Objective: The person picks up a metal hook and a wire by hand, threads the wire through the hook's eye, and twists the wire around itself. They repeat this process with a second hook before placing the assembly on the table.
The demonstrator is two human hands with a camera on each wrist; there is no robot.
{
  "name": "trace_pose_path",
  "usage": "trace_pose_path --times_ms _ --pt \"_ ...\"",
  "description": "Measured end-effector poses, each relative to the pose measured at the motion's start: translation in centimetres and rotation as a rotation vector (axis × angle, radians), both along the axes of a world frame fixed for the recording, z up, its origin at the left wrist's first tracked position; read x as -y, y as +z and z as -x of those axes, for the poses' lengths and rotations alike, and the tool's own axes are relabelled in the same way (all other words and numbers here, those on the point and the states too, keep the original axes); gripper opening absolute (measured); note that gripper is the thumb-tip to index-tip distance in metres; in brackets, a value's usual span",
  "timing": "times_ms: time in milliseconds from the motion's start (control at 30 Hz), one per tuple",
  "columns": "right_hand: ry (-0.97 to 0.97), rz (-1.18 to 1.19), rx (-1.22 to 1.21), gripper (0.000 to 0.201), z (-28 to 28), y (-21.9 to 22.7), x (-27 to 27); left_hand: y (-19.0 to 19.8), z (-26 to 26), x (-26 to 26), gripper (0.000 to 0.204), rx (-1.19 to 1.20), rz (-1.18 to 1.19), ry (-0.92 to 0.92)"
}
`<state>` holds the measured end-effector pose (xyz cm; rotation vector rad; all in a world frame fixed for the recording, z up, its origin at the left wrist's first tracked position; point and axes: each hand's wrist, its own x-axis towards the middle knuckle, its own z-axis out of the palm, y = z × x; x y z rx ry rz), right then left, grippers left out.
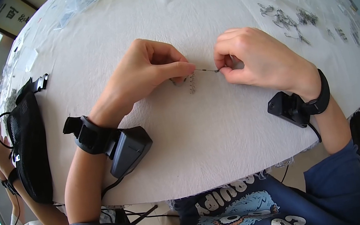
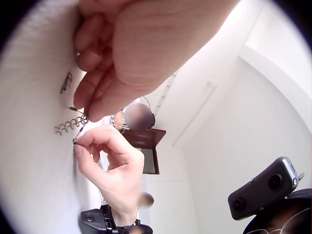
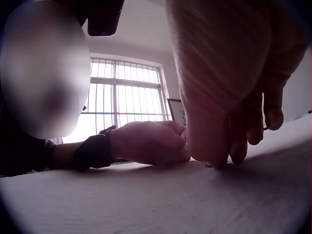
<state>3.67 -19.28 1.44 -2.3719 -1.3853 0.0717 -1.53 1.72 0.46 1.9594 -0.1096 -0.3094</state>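
Thumb and forefinger of my left hand point(image 1: 147, 72) pinch a thin line point(image 1: 206, 70) beside a small metal coil spring point(image 1: 192, 84). The spring hangs below those fingertips, and its open turns show in the left wrist view. My right hand point(image 1: 260, 55) pinches the dark small end piece point(image 1: 217, 70) of the same line, which runs nearly straight between the hands. Under the left fingers, a dark thin metal piece point(image 2: 66, 83) lies close over the cloth in the left wrist view. In the right wrist view, my right fingers point(image 3: 207, 146) cover most of the work.
White cloth point(image 1: 196, 152) covers the table. Tangled metal coils point(image 1: 286, 21) lie at the right, with small packets beyond. A black mesh pouch point(image 1: 31, 147) sits at the left edge, near another person's arm point(image 1: 31, 190). Clear plastic bags point(image 1: 77, 8) lie at the far left.
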Motion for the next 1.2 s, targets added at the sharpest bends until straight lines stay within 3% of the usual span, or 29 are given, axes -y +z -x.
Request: trace_pose_path --times_ms 500,700,1200 --pt "-0.013 -0.001 -0.09 0.009 -0.5 -0.1 0.2 0.0 0.0 -0.2 0.008 0.001 -0.08 -0.106" --pt "-0.019 0.001 -0.104 0.01 -0.5 -0.1 0.3 -0.4 -0.3 -0.9 0.018 0.139 -0.076 -0.236" --pt "-0.034 0.012 -0.136 0.009 -0.3 0.4 0.3 0.5 0.0 -0.3 0.016 0.061 -0.188 -0.238"
